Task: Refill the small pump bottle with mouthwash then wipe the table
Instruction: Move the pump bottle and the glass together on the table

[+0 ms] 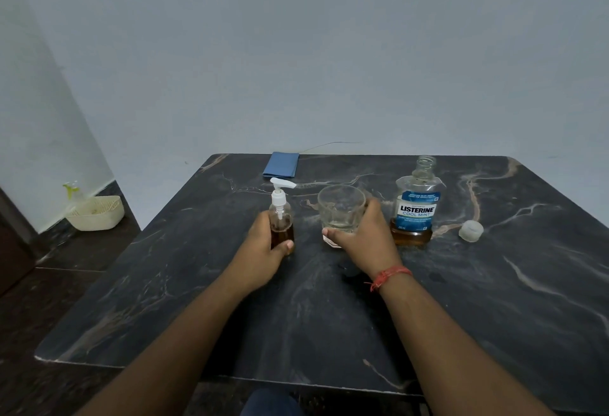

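Dark marbled stone counter (pixel 494 300) fills the lower frame. At centre, the left hand (pixel 263 250) wraps its fingers around the small clear pump bottle (pixel 281 217) (partly filled amber); the right hand (pixel 362 234) curls around the empty clear tumbler (pixel 341 209). Just right, the uncapped clear mouthwash bottle (pixel 416 204) could tip and spill if elbowed.
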The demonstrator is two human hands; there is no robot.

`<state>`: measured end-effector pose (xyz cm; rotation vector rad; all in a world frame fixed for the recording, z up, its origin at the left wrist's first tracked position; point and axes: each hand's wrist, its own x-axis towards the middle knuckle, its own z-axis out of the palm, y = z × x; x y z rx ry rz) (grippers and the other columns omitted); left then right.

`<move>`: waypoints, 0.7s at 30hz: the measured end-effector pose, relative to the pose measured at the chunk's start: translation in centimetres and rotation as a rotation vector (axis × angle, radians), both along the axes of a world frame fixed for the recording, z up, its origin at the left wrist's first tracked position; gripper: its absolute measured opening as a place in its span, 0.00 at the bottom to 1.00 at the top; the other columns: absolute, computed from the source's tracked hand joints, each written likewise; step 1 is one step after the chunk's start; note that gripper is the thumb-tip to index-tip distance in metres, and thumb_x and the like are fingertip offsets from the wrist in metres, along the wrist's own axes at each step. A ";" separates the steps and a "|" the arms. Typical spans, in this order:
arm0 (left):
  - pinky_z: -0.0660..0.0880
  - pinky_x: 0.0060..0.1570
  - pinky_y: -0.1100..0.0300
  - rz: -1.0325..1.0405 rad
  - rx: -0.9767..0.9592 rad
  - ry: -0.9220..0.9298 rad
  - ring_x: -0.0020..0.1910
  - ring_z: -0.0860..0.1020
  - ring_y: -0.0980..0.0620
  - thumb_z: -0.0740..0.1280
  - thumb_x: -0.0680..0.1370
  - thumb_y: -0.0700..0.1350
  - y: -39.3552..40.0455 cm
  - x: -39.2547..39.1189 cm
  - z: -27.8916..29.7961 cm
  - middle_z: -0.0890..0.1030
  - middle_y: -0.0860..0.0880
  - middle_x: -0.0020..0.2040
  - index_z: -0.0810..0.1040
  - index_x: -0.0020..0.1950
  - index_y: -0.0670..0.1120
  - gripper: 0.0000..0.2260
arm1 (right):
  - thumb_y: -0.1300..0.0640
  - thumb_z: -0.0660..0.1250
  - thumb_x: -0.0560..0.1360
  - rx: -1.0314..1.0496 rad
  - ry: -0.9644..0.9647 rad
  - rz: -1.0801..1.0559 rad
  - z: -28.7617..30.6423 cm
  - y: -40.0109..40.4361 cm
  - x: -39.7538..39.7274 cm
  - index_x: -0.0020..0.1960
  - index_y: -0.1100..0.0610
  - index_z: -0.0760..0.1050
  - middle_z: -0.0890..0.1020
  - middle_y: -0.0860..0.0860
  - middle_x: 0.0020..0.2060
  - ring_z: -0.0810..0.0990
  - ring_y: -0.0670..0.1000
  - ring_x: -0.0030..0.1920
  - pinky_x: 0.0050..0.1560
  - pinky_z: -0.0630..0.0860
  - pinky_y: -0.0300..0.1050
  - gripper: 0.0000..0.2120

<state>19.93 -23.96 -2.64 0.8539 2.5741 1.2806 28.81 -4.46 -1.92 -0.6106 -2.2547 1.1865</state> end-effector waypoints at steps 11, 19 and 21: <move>0.68 0.54 0.59 0.086 -0.042 0.127 0.55 0.72 0.54 0.74 0.76 0.46 1.4 -1.3 0.6 0.71 0.54 0.56 0.67 0.57 0.53 0.17 | 0.47 0.80 0.64 0.115 -0.033 -0.102 -0.2 -0.8 -1.3 0.63 0.53 0.64 0.77 0.52 0.60 0.78 0.52 0.59 0.59 0.79 0.50 0.36; 0.70 0.61 0.54 0.082 -0.030 0.096 0.64 0.75 0.48 0.74 0.76 0.44 5.3 -6.2 1.1 0.76 0.49 0.64 0.70 0.67 0.49 0.22 | 0.54 0.79 0.68 0.025 -0.026 -0.176 0.8 0.1 -6.5 0.66 0.56 0.62 0.74 0.55 0.64 0.76 0.56 0.64 0.63 0.76 0.50 0.35; 0.70 0.60 0.55 0.086 -0.019 0.098 0.63 0.75 0.48 0.74 0.76 0.44 6.6 -7.7 1.0 0.76 0.49 0.63 0.71 0.66 0.49 0.21 | 0.56 0.77 0.69 -0.013 -0.010 -0.201 1.0 1.0 -8.4 0.67 0.56 0.61 0.72 0.55 0.65 0.75 0.56 0.65 0.64 0.75 0.49 0.34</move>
